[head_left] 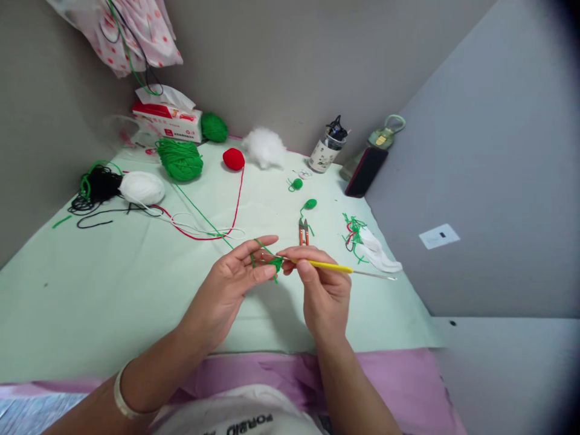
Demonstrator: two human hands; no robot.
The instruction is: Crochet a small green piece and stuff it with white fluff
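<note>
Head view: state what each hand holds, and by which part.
Right hand: yellow crochet hook, gripped at its handle's front end. Left hand: green crochet piece, pinched at its edge.

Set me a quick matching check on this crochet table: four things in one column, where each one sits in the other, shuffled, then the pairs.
Things:
1. crochet hook
2. green crochet piece
3. red yarn ball
4. snips

Places:
A. beside the white stuffing
B. held in the right hand
C. lying unheld on the green cloth
D. pinched in the left hand

Pairs: 1-B, 2-D, 3-A, 4-C
</note>
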